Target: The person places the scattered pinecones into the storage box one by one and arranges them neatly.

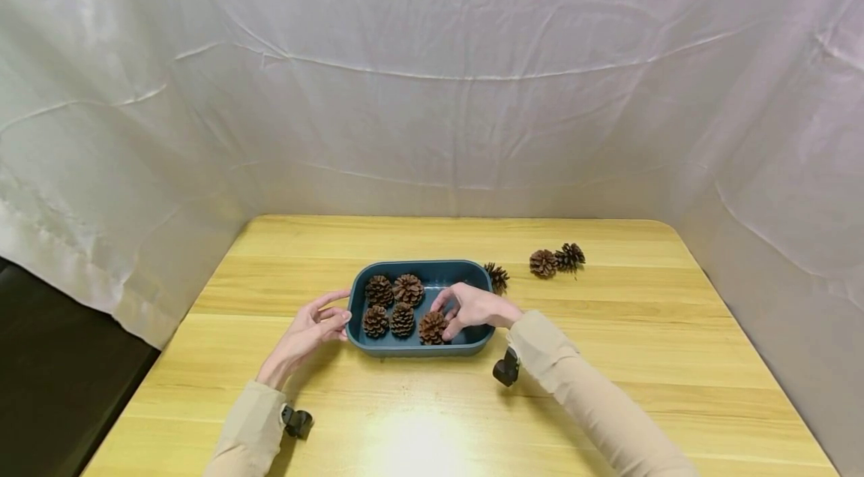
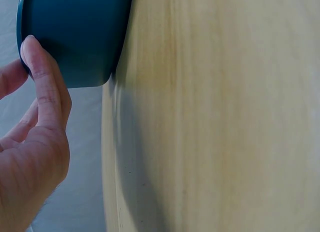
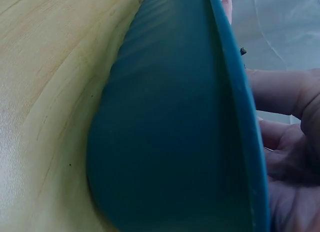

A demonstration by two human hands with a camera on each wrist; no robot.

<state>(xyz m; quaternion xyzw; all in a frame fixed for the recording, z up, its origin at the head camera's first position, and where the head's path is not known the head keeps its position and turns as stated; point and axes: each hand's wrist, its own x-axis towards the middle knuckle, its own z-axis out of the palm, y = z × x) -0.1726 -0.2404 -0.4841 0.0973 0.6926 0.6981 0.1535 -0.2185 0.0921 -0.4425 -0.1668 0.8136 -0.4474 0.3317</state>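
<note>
Head view shows the right hand (image 1: 472,306) reaching into the tray (image 1: 432,271) at frame centre, its grip curled on the pine cone (image 1: 432,327) at the near rim, while the left hand (image 1: 307,331) rests straight-fingered against the tray's left end.

Tray (image 1: 420,270) sat mid-table (image 1: 607,357) with five pinecones (image 1: 403,304) in it. One loose pinecone (image 1: 498,277) was just off its right end, two more (image 1: 556,260) further right.
</note>
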